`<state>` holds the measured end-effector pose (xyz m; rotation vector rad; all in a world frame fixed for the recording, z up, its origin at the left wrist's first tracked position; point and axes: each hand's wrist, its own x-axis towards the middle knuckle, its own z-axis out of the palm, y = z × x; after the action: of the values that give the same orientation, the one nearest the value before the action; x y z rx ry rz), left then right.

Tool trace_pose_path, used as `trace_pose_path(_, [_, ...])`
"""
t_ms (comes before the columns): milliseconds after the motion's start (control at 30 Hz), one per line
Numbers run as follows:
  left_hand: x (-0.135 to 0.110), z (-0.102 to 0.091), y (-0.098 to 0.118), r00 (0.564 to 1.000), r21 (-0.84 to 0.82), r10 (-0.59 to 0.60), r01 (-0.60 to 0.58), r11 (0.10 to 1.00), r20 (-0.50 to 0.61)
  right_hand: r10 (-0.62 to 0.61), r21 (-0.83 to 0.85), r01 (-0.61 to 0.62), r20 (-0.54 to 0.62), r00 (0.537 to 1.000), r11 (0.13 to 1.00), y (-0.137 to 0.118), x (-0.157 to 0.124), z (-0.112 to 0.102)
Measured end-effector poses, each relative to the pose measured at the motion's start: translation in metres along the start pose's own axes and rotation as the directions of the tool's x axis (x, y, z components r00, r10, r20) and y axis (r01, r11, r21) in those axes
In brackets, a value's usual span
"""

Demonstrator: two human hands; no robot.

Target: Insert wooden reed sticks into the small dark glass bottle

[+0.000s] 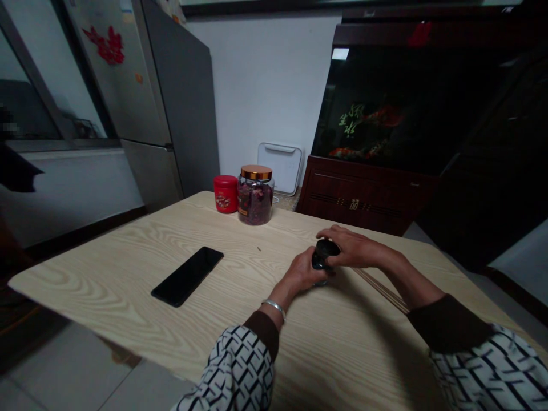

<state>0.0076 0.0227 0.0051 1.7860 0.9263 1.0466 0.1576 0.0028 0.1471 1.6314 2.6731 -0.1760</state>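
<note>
A small dark container [322, 258] stands on the light wooden table [128, 268], right of its middle. My left hand [302, 275] wraps round its body from the near side. My right hand [353, 246] lies closed over its black top from the right. Most of the container is hidden by both hands. A silver bracelet circles my left wrist.
A black phone [187, 275] lies flat to the left. At the table's far edge stand a red tin [225, 194] and a glass jar [256, 195] with a copper lid. Thin sticks [379, 287] lie under my right forearm. A fridge, a fish tank and a dark cabinet stand behind.
</note>
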Motion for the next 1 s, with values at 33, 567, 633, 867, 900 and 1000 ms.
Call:
trace_pose_path(33, [0.000, 0.000, 0.000, 1.000, -0.001, 0.005, -0.005, 1.000, -0.001, -0.051, 0.022, 0.051, -0.001, 0.999, 0.998, 0.001, 0.000, 0.000])
trace_pose_path(567, [0.000, -0.001, -0.002, 1.000, -0.015, -0.001, 0.001, 1.000, 0.020, -0.193, 0.158, 0.185, 0.037, 0.980, 0.970, 0.010, 0.005, -0.007])
trace_pose_path(633, [0.000, -0.001, -0.001, 1.000, -0.017, 0.005, -0.005, 1.000, 0.026, -0.199, 0.168, 0.189, 0.043, 0.979, 0.968, 0.009, 0.006, -0.007])
trace_pose_path(867, [0.000, 0.001, -0.003, 1.000, -0.034, 0.012, -0.012, 0.999, 0.011, 0.177, -0.122, -0.174, 0.010, 0.984, 0.977, -0.003, 0.008, -0.002])
trace_pose_path(900, [0.000, 0.001, -0.002, 1.000, -0.024, 0.010, -0.010, 1.000, 0.008, 0.184, -0.149, -0.180, 0.009, 0.983, 0.972, -0.005, 0.008, -0.001])
trace_pose_path(1000, [0.000, 0.000, -0.001, 1.000, -0.015, 0.010, -0.010, 1.000, 0.016, 0.088, -0.130, -0.084, 0.020, 0.996, 0.988, -0.007, 0.009, -0.007])
